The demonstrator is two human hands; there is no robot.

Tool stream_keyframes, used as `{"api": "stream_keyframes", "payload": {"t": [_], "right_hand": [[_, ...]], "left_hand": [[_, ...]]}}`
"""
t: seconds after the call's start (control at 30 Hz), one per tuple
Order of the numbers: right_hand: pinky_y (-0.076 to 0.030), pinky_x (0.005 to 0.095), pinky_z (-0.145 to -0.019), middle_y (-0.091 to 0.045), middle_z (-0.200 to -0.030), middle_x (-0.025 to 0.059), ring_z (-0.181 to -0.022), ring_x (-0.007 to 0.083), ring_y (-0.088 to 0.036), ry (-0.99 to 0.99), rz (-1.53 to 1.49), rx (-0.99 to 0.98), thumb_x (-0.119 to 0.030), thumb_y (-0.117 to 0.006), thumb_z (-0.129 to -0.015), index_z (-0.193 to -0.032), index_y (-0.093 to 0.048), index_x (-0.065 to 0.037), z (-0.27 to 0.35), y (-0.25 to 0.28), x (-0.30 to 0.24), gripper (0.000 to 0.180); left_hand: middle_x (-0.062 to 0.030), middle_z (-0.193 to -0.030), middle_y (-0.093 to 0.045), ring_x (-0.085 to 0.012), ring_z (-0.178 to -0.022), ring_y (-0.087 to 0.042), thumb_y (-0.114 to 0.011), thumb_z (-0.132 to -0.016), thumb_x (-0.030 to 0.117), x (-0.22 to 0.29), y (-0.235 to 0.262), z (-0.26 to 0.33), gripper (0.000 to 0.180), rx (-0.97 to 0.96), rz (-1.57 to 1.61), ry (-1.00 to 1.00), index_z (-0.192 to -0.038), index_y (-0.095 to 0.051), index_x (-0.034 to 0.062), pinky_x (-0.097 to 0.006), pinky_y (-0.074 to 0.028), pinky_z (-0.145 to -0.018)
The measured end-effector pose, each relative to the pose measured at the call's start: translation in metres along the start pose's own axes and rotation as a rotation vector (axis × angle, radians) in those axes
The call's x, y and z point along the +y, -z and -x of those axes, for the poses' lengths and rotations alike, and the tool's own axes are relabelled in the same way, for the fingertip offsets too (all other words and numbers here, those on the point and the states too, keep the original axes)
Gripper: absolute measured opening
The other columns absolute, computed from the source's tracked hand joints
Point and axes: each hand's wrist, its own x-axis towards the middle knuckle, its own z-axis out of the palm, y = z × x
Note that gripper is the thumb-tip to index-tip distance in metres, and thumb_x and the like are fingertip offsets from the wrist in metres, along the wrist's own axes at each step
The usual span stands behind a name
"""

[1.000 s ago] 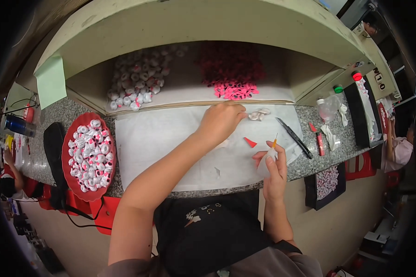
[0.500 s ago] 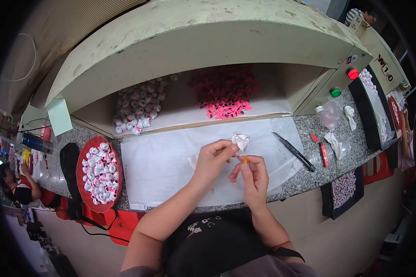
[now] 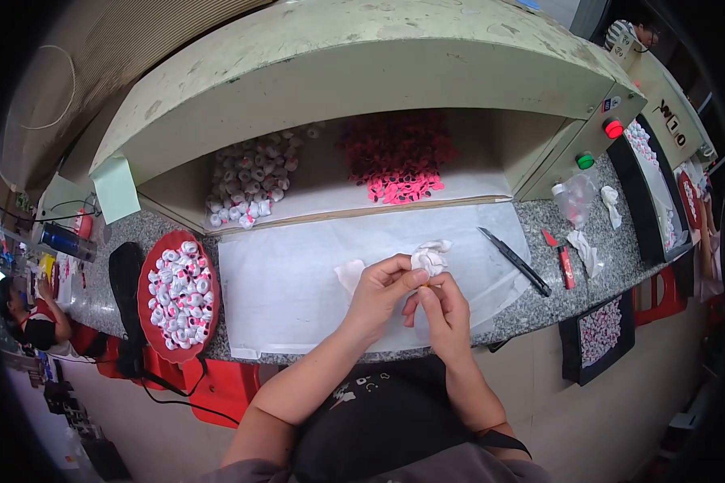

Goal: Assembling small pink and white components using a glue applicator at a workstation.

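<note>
Above the white sheet (image 3: 282,298) my two hands meet, fingertips close together. My left hand (image 3: 383,296) pinches a crumpled white tissue (image 3: 433,256), which sticks up beyond the thumb and fingers. My right hand (image 3: 441,315) is closed just beside it, thumb against fingers, on a small thin orange piece (image 3: 424,286). Only a speck of that piece shows; fingers and tissue hide the rest. Another scrap of white tissue (image 3: 348,275) lies on the sheet, left of my hands. To the right rests a black utility knife (image 3: 514,261).
A cabinet ahead holds white round pieces (image 3: 254,181) and pink flat pieces (image 3: 407,183). At left stands a red bowl (image 3: 142,310) of white-and-pink pieces. On the right are a red-handled blade (image 3: 565,262), tissues, a clear plastic bottle (image 3: 576,201) and a black tray (image 3: 635,189).
The tissue has come down over the fingertips, covering most of the orange piece, which showed plainly before. My hands are closer together, and the view has shifted slightly.
</note>
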Motion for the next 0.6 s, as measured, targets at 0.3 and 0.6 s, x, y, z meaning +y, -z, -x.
{"api": "stream_keyframes", "payload": {"t": [0.3,0.6], "right_hand": [[-0.041,0.0227,-0.048,-0.05,-0.062,0.007,-0.051,0.0122,-0.05,-0.017,-0.003,-0.051,-0.01,-0.04,-0.087,-0.087,-0.042,-0.001,0.002,0.006,-0.004,0.009],[-0.041,0.0229,-0.049,-0.052,-0.059,0.0096,-0.048,0.0136,-0.05,0.02,-0.137,-0.006,-0.013,-0.04,-0.088,-0.086,-0.043,-0.001,0.008,0.012,-0.007,0.012]], "left_hand": [[-0.0021,-0.082,-0.056,-0.0076,-0.076,-0.049,-0.054,-0.082,0.014,0.006,-0.004,-0.017,0.01,0.035,0.177,-0.093,-0.082,-0.053,0.0048,-0.023,-0.038,-0.072],[0.0004,-0.078,-0.057,-0.0063,-0.074,-0.047,-0.057,-0.08,0.018,0.006,0.003,-0.016,0.016,-0.097,0.027,0.111,-0.086,-0.06,0.0035,-0.021,-0.037,-0.072]]}}
